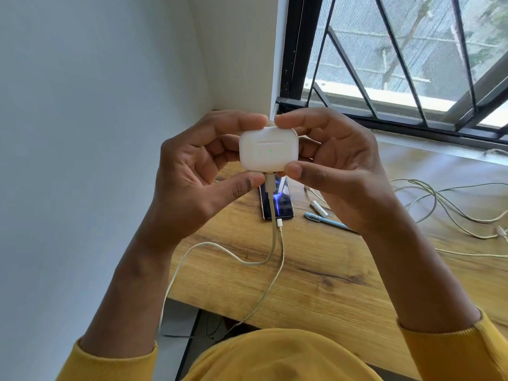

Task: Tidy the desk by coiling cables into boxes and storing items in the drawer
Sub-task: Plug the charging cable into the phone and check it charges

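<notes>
Earbud case (268,149) with plugged-in cable (272,215), pinched between both hands.

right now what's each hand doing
Left hand: holding the earbud case.
Right hand: holding the same case.

No readable text, brand, number or label anywhere. The white earbuds case (268,149) carries no print, only a small green indicator light on its front. The phone (277,202) lying on the bench (316,270) shows a lit screen, mostly hidden behind the case and plug, with nothing legible. The small white tube (319,208) and the blue pen (327,221) beside it may carry markings, too small and blurred to read.
</notes>
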`<act>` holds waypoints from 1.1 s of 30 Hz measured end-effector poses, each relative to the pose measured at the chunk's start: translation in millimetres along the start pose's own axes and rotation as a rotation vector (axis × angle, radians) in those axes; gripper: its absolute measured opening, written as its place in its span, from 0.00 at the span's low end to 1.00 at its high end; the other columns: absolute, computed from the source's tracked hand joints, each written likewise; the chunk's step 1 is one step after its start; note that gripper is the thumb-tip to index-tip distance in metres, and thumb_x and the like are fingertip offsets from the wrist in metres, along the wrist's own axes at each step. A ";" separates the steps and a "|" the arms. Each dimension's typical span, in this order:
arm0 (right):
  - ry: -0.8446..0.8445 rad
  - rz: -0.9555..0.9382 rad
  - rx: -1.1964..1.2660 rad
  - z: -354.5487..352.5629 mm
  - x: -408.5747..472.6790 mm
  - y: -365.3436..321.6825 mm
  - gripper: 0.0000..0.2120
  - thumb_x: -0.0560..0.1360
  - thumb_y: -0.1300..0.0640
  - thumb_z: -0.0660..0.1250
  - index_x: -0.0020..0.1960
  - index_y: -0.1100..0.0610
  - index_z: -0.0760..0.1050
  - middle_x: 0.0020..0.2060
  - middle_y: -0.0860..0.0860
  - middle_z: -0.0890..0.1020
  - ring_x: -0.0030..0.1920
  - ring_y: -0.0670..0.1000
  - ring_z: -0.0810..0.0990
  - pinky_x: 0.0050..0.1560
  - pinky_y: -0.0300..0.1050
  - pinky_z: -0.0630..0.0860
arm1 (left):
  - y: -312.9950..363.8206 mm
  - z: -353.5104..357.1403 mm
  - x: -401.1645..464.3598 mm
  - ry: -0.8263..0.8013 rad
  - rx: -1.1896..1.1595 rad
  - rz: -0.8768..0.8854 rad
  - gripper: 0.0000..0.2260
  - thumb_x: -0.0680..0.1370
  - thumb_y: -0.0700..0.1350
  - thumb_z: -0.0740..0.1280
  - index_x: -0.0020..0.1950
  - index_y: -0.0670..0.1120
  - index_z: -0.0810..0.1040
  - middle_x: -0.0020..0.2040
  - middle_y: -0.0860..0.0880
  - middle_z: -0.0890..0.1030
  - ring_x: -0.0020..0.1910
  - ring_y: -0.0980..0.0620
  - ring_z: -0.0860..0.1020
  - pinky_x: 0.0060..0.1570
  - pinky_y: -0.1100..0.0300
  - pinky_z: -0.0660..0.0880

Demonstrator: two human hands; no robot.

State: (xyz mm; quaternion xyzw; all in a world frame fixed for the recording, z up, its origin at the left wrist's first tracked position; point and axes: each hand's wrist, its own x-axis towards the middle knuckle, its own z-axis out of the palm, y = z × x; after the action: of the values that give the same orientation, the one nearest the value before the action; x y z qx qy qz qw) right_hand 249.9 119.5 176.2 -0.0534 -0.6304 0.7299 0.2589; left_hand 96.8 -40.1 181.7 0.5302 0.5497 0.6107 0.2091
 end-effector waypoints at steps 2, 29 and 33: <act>-0.007 0.000 -0.006 -1.9 0.6 1.5 0.22 0.73 0.69 0.75 0.66 0.63 0.75 0.57 0.61 0.81 0.56 0.67 0.81 0.56 0.74 0.77 | -1.1 0.4 0.8 -0.002 -0.004 0.000 0.26 0.74 0.33 0.75 0.70 0.42 0.73 0.65 0.37 0.79 0.65 0.39 0.81 0.58 0.52 0.84; 0.134 0.237 -0.084 -0.7 22.1 96.5 0.22 0.74 0.74 0.74 0.65 0.62 0.77 0.55 0.61 0.86 0.51 0.60 0.86 0.50 0.50 0.84 | -97.3 -9.0 -23.8 0.211 0.109 -0.293 0.25 0.73 0.32 0.80 0.68 0.45 0.81 0.65 0.44 0.83 0.59 0.45 0.85 0.55 0.47 0.85; 0.165 0.354 -0.224 1.0 24.5 137.3 0.21 0.74 0.73 0.74 0.65 0.62 0.79 0.54 0.57 0.86 0.53 0.55 0.87 0.54 0.54 0.84 | -131.9 -11.6 -35.4 0.237 0.241 -0.386 0.26 0.71 0.33 0.81 0.67 0.46 0.83 0.63 0.48 0.84 0.56 0.51 0.86 0.54 0.56 0.85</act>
State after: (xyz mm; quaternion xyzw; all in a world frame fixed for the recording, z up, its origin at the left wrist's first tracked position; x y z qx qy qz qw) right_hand 185.8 119.7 52.4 -0.2512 -0.6650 0.6825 0.1699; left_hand 55.8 -34.3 51.0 0.3613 0.7303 0.5473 0.1915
